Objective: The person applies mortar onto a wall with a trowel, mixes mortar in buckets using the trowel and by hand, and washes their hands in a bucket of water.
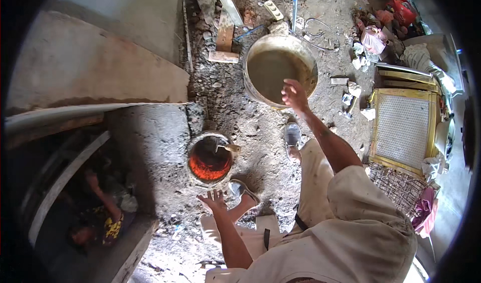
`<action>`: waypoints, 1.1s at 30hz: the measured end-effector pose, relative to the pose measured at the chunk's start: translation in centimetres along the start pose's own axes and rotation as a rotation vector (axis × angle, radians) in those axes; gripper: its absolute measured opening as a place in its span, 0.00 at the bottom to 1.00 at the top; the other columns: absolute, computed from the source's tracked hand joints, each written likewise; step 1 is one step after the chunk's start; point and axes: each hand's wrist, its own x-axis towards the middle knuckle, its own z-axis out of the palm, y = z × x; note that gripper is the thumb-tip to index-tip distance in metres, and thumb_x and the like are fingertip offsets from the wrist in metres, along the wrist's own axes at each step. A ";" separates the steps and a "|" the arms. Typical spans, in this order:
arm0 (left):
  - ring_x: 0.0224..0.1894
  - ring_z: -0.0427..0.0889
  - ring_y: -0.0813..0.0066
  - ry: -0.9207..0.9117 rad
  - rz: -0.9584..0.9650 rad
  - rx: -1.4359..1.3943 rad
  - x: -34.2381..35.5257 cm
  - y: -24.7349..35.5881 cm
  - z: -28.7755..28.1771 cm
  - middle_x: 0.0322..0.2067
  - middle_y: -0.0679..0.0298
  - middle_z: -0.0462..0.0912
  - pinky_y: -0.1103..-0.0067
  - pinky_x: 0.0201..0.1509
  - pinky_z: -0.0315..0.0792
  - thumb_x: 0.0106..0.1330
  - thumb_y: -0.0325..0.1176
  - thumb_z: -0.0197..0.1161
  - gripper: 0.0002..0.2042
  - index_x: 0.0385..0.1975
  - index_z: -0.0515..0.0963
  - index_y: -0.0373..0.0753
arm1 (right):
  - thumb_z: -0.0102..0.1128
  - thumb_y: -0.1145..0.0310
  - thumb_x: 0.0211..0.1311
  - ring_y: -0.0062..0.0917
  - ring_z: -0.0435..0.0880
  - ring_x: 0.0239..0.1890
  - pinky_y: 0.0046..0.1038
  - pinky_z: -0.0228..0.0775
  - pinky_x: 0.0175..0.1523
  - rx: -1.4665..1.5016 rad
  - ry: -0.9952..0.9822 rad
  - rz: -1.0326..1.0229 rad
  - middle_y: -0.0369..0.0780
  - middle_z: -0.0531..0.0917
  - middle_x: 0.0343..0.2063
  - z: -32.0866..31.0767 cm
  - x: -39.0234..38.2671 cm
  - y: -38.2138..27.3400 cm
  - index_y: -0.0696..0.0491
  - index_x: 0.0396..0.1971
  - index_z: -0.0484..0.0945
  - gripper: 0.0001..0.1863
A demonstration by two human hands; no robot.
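Observation:
My left hand (214, 201) is open, its fingers spread, just below a small round bucket (191, 168). That bucket has a red inside, partly in shadow, with some dark material in it. A trowel (231, 148) lies across its right side, its wooden handle over the rim. My right hand (295, 96) hangs over the near rim of a large round tub (246, 77), fingers loosely bent and apart, with nothing seen in them. Grey-brown liquid or wet mix (273, 75) fills the tub's bottom; its depth cannot be made out.
At lower left, a person (107, 210) is in a dark recess under a concrete slab (95, 62). Wood offcuts (224, 57) and rubble lie beside the tub. To the right stand a yellow-framed panel (403, 127), a hammer (351, 107), wire mesh (393, 185) and bags (373, 39).

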 end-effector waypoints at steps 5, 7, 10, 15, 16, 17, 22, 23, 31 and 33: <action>0.60 0.64 0.51 0.001 0.153 0.099 -10.4 9.2 -2.2 0.64 0.55 0.53 0.54 0.51 0.72 0.63 0.63 0.47 0.37 0.67 0.41 0.58 | 0.55 0.67 0.64 0.15 0.72 0.22 0.19 0.66 0.23 0.009 -0.048 0.170 0.38 0.76 0.27 -9.2 -8.6 -3.5 0.52 0.52 0.69 0.17; 0.59 0.65 0.51 0.094 0.230 0.134 -14.3 11.8 -5.5 0.64 0.55 0.55 0.53 0.50 0.73 0.62 0.64 0.47 0.36 0.66 0.44 0.58 | 0.56 0.69 0.58 0.19 0.75 0.24 0.23 0.70 0.26 -0.328 0.026 0.111 0.37 0.77 0.27 -14.3 -11.9 -5.9 0.53 0.49 0.72 0.18; 0.61 0.62 0.52 0.220 0.191 0.168 -20.1 13.8 -9.7 0.65 0.57 0.54 0.50 0.53 0.68 0.61 0.66 0.45 0.36 0.66 0.45 0.58 | 0.55 0.71 0.55 0.22 0.73 0.16 0.26 0.68 0.18 -0.122 0.208 0.330 0.38 0.75 0.21 -25.4 -15.9 -3.0 0.51 0.47 0.72 0.17; 0.66 0.55 0.52 0.330 0.132 0.120 -26.9 12.0 -17.5 0.68 0.60 0.47 0.47 0.57 0.62 0.58 0.70 0.43 0.40 0.67 0.39 0.61 | 0.53 0.73 0.56 0.29 0.76 0.14 0.33 0.70 0.16 -0.281 0.431 0.669 0.43 0.78 0.24 -34.7 -20.0 -7.4 0.49 0.52 0.67 0.21; 0.67 0.53 0.52 0.302 0.107 0.115 -27.7 11.1 -18.7 0.68 0.60 0.44 0.47 0.59 0.60 0.57 0.71 0.44 0.43 0.67 0.37 0.60 | 0.54 0.73 0.56 0.29 0.76 0.14 0.33 0.70 0.16 -0.276 0.405 0.651 0.42 0.78 0.24 -35.2 -20.0 -8.3 0.49 0.52 0.67 0.21; 0.67 0.52 0.52 0.330 0.076 0.086 -29.1 9.7 -17.8 0.68 0.61 0.44 0.48 0.61 0.58 0.56 0.72 0.43 0.43 0.67 0.37 0.60 | 0.54 0.73 0.56 0.29 0.76 0.14 0.34 0.71 0.16 -0.278 0.391 0.634 0.42 0.78 0.25 -36.2 -19.8 -9.2 0.49 0.51 0.67 0.21; 0.60 0.63 0.56 0.277 -0.017 0.125 -30.7 6.1 -16.2 0.66 0.62 0.51 0.51 0.54 0.65 0.59 0.71 0.38 0.44 0.67 0.43 0.45 | 0.56 0.69 0.57 0.26 0.77 0.17 0.31 0.73 0.20 -0.115 0.259 0.704 0.42 0.80 0.29 -33.2 -16.2 -13.9 0.48 0.55 0.67 0.23; 0.60 0.64 0.56 0.270 -0.006 0.150 -30.9 6.2 -14.5 0.66 0.61 0.51 0.52 0.52 0.65 0.59 0.71 0.38 0.44 0.67 0.43 0.44 | 0.56 0.68 0.58 0.25 0.78 0.18 0.30 0.73 0.21 -0.085 0.238 0.709 0.42 0.81 0.30 -32.3 -15.8 -15.7 0.48 0.55 0.67 0.23; 0.59 0.65 0.47 0.066 0.129 0.225 -31.6 10.8 -1.5 0.66 0.57 0.54 0.51 0.47 0.68 0.60 0.68 0.43 0.38 0.67 0.42 0.58 | 0.55 0.65 0.60 0.25 0.78 0.24 0.31 0.73 0.29 0.036 0.147 0.666 0.39 0.80 0.32 -32.1 -14.4 -20.3 0.45 0.55 0.65 0.23; 0.59 0.66 0.48 -0.011 0.142 0.207 -32.5 11.6 2.2 0.65 0.57 0.55 0.52 0.47 0.69 0.60 0.68 0.43 0.38 0.67 0.44 0.59 | 0.56 0.65 0.59 0.27 0.79 0.25 0.33 0.73 0.29 -0.017 0.191 0.675 0.40 0.80 0.33 -33.7 -15.6 -20.0 0.45 0.53 0.66 0.21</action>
